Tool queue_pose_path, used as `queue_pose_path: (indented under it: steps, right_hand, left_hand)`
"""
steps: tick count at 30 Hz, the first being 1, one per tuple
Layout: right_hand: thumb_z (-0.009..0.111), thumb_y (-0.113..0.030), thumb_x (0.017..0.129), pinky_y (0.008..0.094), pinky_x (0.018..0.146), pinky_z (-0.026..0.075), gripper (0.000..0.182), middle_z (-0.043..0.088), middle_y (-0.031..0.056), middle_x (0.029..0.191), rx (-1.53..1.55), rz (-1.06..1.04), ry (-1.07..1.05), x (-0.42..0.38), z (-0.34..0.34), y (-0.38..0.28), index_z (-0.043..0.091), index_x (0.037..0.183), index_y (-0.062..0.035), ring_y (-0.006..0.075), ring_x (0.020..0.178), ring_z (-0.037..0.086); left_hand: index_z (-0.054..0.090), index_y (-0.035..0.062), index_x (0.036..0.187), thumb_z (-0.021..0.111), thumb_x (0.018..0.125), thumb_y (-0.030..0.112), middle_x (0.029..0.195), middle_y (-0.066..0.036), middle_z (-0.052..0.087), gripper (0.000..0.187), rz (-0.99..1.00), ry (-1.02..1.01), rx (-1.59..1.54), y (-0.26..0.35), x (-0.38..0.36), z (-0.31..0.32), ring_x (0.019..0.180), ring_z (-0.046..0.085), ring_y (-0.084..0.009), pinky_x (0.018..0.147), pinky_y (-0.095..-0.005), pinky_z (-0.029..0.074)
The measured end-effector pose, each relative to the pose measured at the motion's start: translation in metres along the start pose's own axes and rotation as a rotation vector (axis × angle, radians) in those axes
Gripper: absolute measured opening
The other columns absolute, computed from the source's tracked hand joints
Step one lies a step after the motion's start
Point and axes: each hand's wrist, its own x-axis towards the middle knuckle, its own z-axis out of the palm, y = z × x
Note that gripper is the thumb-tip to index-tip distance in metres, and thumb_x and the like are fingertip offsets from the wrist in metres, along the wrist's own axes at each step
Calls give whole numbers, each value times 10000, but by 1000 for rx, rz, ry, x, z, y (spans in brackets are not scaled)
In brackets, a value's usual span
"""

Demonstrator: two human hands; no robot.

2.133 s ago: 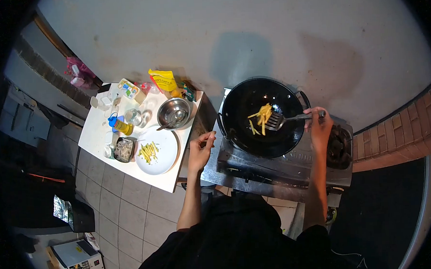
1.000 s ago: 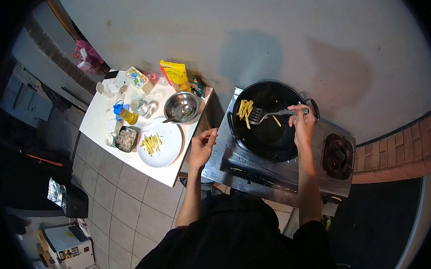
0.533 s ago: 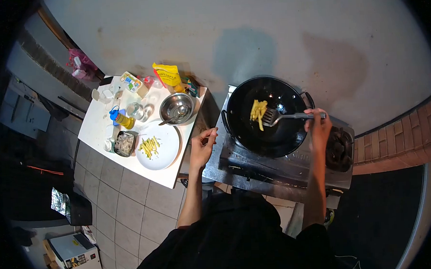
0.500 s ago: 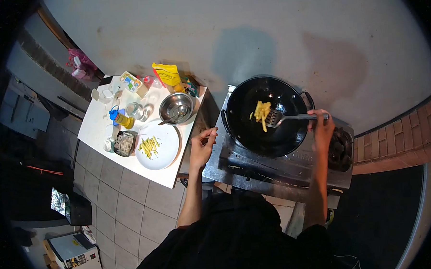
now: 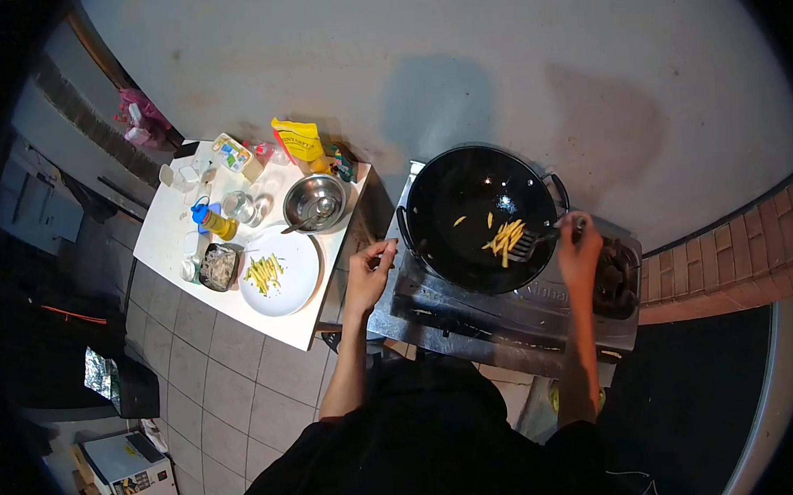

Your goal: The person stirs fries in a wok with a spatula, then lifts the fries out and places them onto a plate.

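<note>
My right hand (image 5: 579, 244) is closed around the handle of a slotted spatula (image 5: 522, 247). The spatula's head is low in a black wok (image 5: 454, 245), under or against a small heap of yellow potato strips (image 5: 504, 237). A few loose strips lie apart in the wok, towards its middle. My left hand (image 5: 368, 275) hovers between the wok and the white table, its fingers curled in to the thumb; nothing shows in it. Left of that hand, a white plate (image 5: 302, 282) holds more yellow strips. The wok sits on a metal gas stove (image 5: 470, 319).
On the white table (image 5: 281, 330) stand a steel bowl (image 5: 293, 202) with a ladle, an oil bottle (image 5: 221, 227) with a blue cap, a glass jar (image 5: 238, 207), a dark tray (image 5: 219, 267) and a yellow bag (image 5: 298, 138). A second burner (image 5: 615, 278) lies right of the wok.
The spatula has gone down and right in the wok, and the strips have slid off into a looser heap. My left hand stays nearly still; the whole view has shifted slightly.
</note>
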Motion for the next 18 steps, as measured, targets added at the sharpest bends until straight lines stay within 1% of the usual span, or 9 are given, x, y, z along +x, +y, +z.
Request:
queue_pose_path:
  steps: [2, 3, 4, 6, 7, 9, 11, 13, 18]
  right_hand:
    - [499, -110, 898, 268, 526, 415, 128, 591, 58, 683, -85, -40, -7, -6, 15, -3, 542, 827, -13, 123, 559, 555]
    - [488, -108, 908, 267, 505, 422, 132, 600, 66, 703, 74, 87, -58, -9, 20, -10, 530, 839, -3, 128, 530, 561]
    - [488, -108, 908, 267, 505, 422, 132, 600, 66, 703, 75, 85, -60, -10, 26, -13, 530, 839, -3, 128, 530, 561]
    - [473, -106, 920, 256, 463, 419, 144, 605, 73, 723, 266, 178, -59, -11, 38, -11, 514, 852, 14, 117, 487, 548]
    - [458, -101, 929, 234, 426, 412, 148, 611, 81, 754, 327, 184, -53, -11, 45, -8, 500, 861, 23, 96, 459, 528]
    - [455, -90, 928, 228, 423, 412, 134, 614, 89, 774, 376, 210, -36, -9, 54, -7, 499, 870, 21, 97, 466, 530]
    - [452, -80, 927, 223, 419, 411, 120, 616, 97, 794, 424, 241, -21, -8, 63, -5, 498, 879, 20, 99, 474, 533]
    - [441, -53, 924, 216, 418, 417, 93, 618, 117, 839, 575, 270, -15, -6, 70, -2, 493, 897, 19, 105, 480, 536]
    - [428, -26, 922, 219, 421, 418, 79, 616, 130, 859, 657, 278, 3, 0, 80, -4, 491, 907, 19, 109, 497, 540]
  left_hand:
    - [648, -8, 1026, 591, 890, 264, 797, -31, 625, 309, 9, -4, 20, 1, 1, -1, 668, 515, -79, 618, -225, 426]
    - [648, -8, 1026, 591, 890, 264, 797, -31, 625, 309, 9, -2, 19, 1, 1, -2, 668, 515, -79, 618, -225, 426]
    - [647, -9, 1026, 591, 890, 265, 798, -32, 626, 312, 6, -3, 13, -1, 1, -2, 670, 517, -80, 619, -225, 427]
    - [646, -11, 1027, 591, 890, 267, 799, -33, 627, 314, 3, 3, 5, -4, 2, -5, 672, 519, -82, 621, -225, 428]
    - [649, 2, 1040, 585, 893, 276, 813, -25, 625, 318, 9, 3, 1, -7, 2, -6, 676, 506, -77, 605, -221, 411]
    - [651, 14, 1052, 578, 895, 286, 827, -16, 622, 322, 17, 7, -6, -8, 2, -7, 679, 492, -73, 590, -218, 394]
    - [649, 9, 1050, 581, 894, 281, 831, -20, 627, 321, -8, 18, -12, -7, 0, -8, 688, 495, -81, 610, -225, 400]
    - [650, 11, 1049, 584, 892, 282, 835, -22, 628, 321, -13, 14, -12, -7, 0, -9, 689, 495, -83, 611, -228, 402]
    - [647, -8, 1030, 597, 887, 285, 807, -37, 630, 330, -2, 23, -17, -8, -1, -8, 688, 535, -84, 624, -228, 437]
